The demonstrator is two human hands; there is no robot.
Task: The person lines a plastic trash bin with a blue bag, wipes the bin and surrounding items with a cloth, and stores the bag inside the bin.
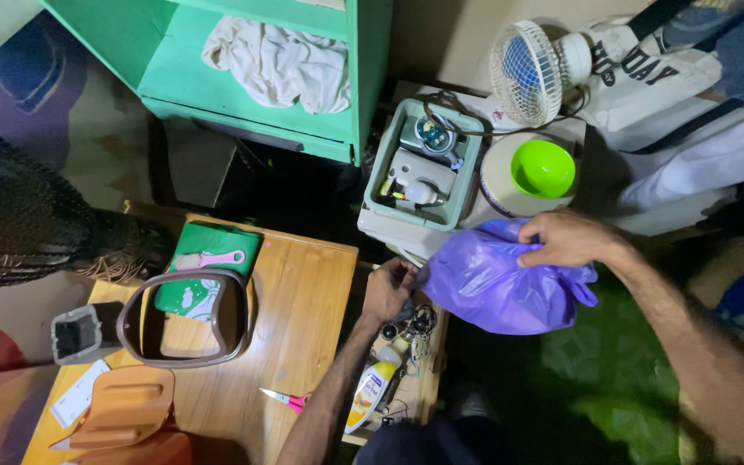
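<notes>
The crinkly purple plastic bag [497, 284] hides whatever is inside it. The left hand [387, 291] covers the small dark thing it touches, so that thing can't be told. Both arms run off the bottom edge. The flat orange plastic piece [127, 409] is cut off there too. The white cloth tote bag [647, 69] goes past the top edge.

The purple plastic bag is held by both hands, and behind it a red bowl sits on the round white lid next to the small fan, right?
Not quite. The bowl is bright green, not red, as the head view shows. The rest holds: both the left hand and the right hand grip the purple plastic bag, and the bowl sits on the round white lid beside the small fan.
</notes>
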